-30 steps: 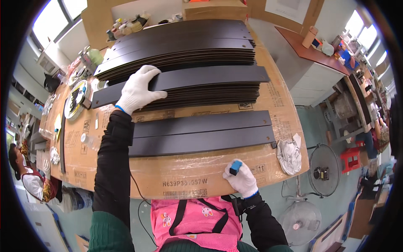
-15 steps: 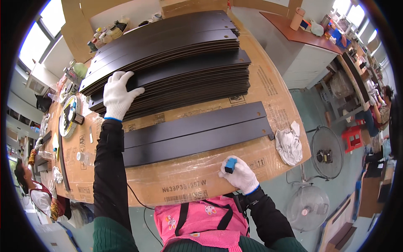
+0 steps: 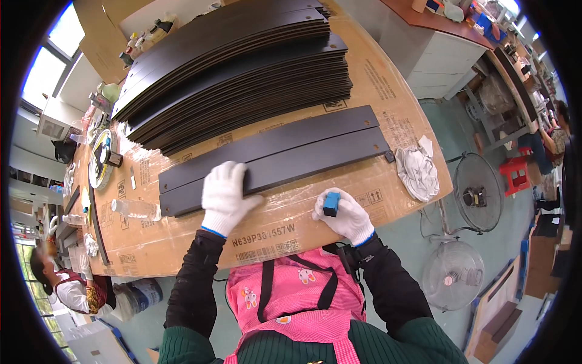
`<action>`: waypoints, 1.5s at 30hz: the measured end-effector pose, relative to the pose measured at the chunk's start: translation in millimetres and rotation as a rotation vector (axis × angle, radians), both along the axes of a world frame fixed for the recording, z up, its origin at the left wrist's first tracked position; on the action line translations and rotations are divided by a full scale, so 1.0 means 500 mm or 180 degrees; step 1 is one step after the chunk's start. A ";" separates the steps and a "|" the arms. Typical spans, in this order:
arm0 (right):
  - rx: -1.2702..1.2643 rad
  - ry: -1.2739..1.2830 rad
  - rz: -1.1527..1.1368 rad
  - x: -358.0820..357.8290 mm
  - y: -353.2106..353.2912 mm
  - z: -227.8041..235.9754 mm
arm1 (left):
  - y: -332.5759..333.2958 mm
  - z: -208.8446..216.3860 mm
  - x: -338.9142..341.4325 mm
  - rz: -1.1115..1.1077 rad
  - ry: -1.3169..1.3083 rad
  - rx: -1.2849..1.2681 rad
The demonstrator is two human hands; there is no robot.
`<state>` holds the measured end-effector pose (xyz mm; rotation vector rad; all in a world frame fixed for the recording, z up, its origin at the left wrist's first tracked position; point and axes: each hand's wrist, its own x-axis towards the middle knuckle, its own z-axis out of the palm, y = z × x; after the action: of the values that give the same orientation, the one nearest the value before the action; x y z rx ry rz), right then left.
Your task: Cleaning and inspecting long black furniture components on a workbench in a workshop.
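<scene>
Two long dark boards, a rear one [image 3: 267, 141] and a front one [image 3: 309, 159], lie side by side on the cardboard-covered table, with holes near their ends. My gloved left hand [image 3: 228, 197] rests on the front board, fingers stretched over its left part and thumb apart near its front edge. At the table's front, right of centre, my gloved right hand [image 3: 350, 221] grips a small blue-and-black block [image 3: 331, 204]; it is held off the boards. Beyond the pair rise stacks of similar dark boards, a nearer stack [image 3: 260, 94] and a farther one [image 3: 224, 30].
A crumpled white cloth [image 3: 417, 173] lies at the table's right edge. On the left are a clear plastic bottle [image 3: 134, 209] and a round reel-like object [image 3: 102, 164]. Two fans [image 3: 477, 193] and a red stool [image 3: 516, 176] stand right. A co-worker [image 3: 70, 288] is at left.
My left hand has come off the nearer stack and moved toward me onto the front board. My right hand keeps hold of the blue block. The whole view has shifted slightly.
</scene>
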<state>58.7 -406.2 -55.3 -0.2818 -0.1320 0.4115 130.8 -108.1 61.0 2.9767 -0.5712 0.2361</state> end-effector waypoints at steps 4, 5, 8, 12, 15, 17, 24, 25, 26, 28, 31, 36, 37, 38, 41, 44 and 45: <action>0.0042 -0.0068 -0.0003 0.000 0.000 -0.006 | 0.051 -0.027 -0.011 0.0496 -0.0414 -0.0012; -0.0132 0.0012 -0.0059 -0.002 0.001 -0.005 | 0.053 -0.031 -0.009 0.0510 -0.0423 -0.0003; -0.0277 0.0004 -0.0056 -0.005 -0.002 -0.007 | 0.051 -0.019 0.009 0.0201 -0.0319 -0.0177; -0.0277 -0.0238 0.0348 -0.007 -0.016 -0.016 | 0.038 -0.025 -0.026 0.0085 -0.0151 -0.0395; -0.0348 -0.0290 0.0492 -0.009 -0.014 -0.013 | 0.016 -0.021 -0.070 0.0250 -0.0026 -0.0335; -0.0318 -0.0373 0.0542 -0.007 -0.018 -0.014 | 0.006 -0.030 -0.091 0.0238 -0.0160 -0.0486; -0.0335 -0.0344 0.0987 -0.064 -0.014 0.045 | 0.059 -0.030 -0.221 0.0429 -0.0418 -0.0676; -0.0245 -0.0387 0.1044 -0.076 -0.009 0.063 | 0.077 -0.029 -0.240 0.0394 -0.0420 -0.0716; -0.0420 -0.0495 0.0868 -0.080 0.003 0.102 | 0.099 -0.031 -0.261 0.0401 -0.0421 -0.0715; -0.0869 -0.0688 0.0596 -0.055 0.009 0.170 | 0.135 -0.038 -0.291 0.0454 -0.0304 -0.0713; -0.1235 -0.0532 -0.0210 0.009 0.026 0.239 | 0.190 -0.060 -0.299 0.0324 -0.0127 -0.0744; -0.1302 -0.0485 -0.0075 0.094 0.193 0.338 | 0.224 -0.064 -0.307 0.0488 0.0052 -0.0778; -0.1466 -0.0697 0.0007 0.110 0.230 0.335 | 0.229 -0.066 -0.311 0.0569 0.0036 -0.0783; -0.2059 -0.0691 -0.0038 0.117 0.281 0.353 | 0.233 -0.072 -0.311 0.0573 0.0033 -0.0815; -0.2681 -0.0814 0.0353 0.154 0.426 0.362 | 0.253 -0.103 -0.315 0.0665 0.0060 -0.0901; -0.3503 -0.1284 0.0527 0.235 0.550 0.328 | 0.244 -0.113 -0.302 0.0477 -0.0081 -0.1063; -0.3813 -0.1339 0.0205 0.252 0.592 0.321 | 0.243 -0.113 -0.303 0.0528 -0.0070 -0.1090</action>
<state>184.6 -110.2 105.3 -1.5509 -0.2982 0.4529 -20.7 13.5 4.5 2.6896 -0.2534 0.3422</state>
